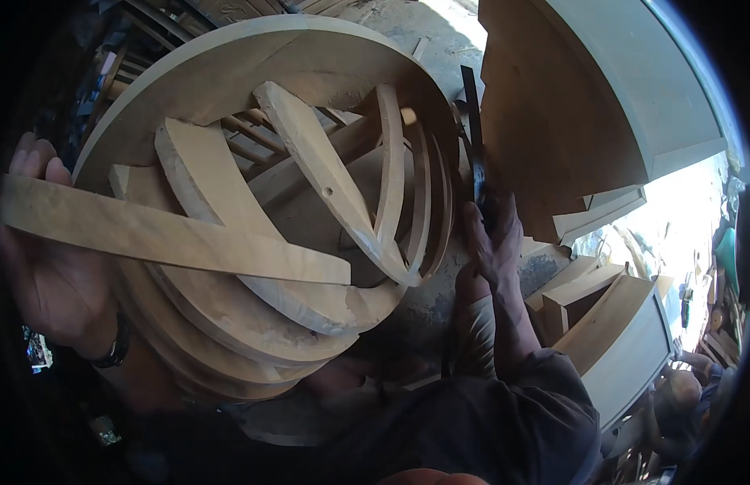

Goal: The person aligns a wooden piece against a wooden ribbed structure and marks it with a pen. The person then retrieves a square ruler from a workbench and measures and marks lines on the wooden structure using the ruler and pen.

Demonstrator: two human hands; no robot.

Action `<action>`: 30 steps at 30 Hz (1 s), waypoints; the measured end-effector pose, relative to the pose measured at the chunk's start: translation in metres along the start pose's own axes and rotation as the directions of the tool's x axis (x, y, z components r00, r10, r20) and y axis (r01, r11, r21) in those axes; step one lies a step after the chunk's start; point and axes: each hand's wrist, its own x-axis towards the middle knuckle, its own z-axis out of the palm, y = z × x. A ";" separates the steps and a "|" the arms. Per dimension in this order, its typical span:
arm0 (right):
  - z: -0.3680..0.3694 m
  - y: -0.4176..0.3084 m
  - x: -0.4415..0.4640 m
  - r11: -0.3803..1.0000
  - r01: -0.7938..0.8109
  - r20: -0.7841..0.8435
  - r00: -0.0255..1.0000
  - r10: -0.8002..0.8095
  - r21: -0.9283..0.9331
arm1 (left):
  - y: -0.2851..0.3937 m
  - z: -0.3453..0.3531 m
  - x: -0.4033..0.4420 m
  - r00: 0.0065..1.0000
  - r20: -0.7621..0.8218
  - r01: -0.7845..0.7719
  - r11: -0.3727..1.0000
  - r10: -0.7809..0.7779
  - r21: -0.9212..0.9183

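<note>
A curved wooden slat (181, 238) lies across my left hand (55, 283), with the fingers curled round its far edge at the left. Its free end reaches over a round wooden frame (270, 40) with several curved ribs (314, 162). My right hand (496, 234) is closed round the lower end of a long, flat, dark tool (474, 133) that points away from me, beside the frame's right side. The exact kind of this tool is not clear. A small hole shows in one rib.
A large curved wooden piece (553, 105) stands at the upper right. Below it, a pale wooden box-like piece (621, 339) rests near my right arm. Another person (684, 392) is at the lower right. Slatted wooden parts (136, 61) lie at the upper left.
</note>
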 end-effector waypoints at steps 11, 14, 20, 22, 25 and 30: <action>0.002 -0.038 0.031 0.866 0.112 0.091 0.980 -0.178 0.487 | -0.023 0.095 -0.028 0.980 -0.088 0.196 0.913 -0.176 0.358; -0.016 -0.042 0.027 0.877 0.088 0.104 0.982 -0.155 0.473 | -0.049 0.124 -0.028 0.981 -0.149 0.177 0.875 -0.121 0.451; -0.059 -0.052 0.011 0.944 0.134 0.161 0.969 -0.189 0.301 | -0.069 0.150 -0.059 0.950 -0.225 0.291 0.878 -0.217 0.380; -0.065 -0.058 0.005 0.968 0.169 0.196 0.959 -0.205 0.185 | -0.064 0.154 -0.068 0.926 -0.255 0.362 0.841 -0.277 0.402; -0.068 -0.055 -0.002 0.950 0.311 0.325 0.897 -0.300 0.018 | -0.056 0.157 -0.081 0.910 -0.302 0.398 0.804 -0.285 0.442; -0.093 -0.072 -0.027 0.870 0.476 0.512 0.783 -0.352 -0.130 | -0.044 0.149 -0.116 0.909 -0.355 0.382 0.777 -0.218 0.501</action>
